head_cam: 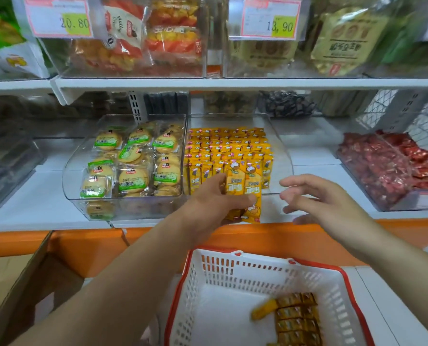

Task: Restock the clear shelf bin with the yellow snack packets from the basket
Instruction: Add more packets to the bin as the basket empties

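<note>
Setting: shop shelving, white shelf boards (pixel 33 203) with an orange ledge (pixel 83 245) running below the lower one. A brown cardboard box (pixel 20 270) stands open at lower left.

Upper shelf: clear bins of bagged snacks, with two pink-edged price tags, one reading 20.80 (pixel 58 17) and the other 13.90 (pixel 270 18).

Lower shelf: three stocked clear bins in plain view.
- Left: curved-front bin (pixel 70 176) of round biscuits in green-labelled wrappers (pixel 133 176).
- Centre: clear plastic shelf bin (pixel 280 151), packed with upright yellow snack packets (pixel 223 146) in rows; too many and too small to count.
- Right: bin of red-wrapped sweets (pixel 383 171), well apart from the centre bin.

Left hand (pixel 218 196): at the front lip of the centre bin, fingers and thumb clamped on two yellow snack packets (pixel 245 186), held upright side by side. Their tops are level with the front row and their lower ends hang below the lip.

Right hand (pixel 315 198): just right of the held pair, not touching it. Fingers are straight and spread apart, holding nothing.

White slotted plastic basket with red rim (pixel 333 268): bottom of view, below the hands. It holds a stacked row of yellow packets (pixel 295 318) against its right side plus one lying askew (pixel 263 312). The row count is unclear from blur.
</note>
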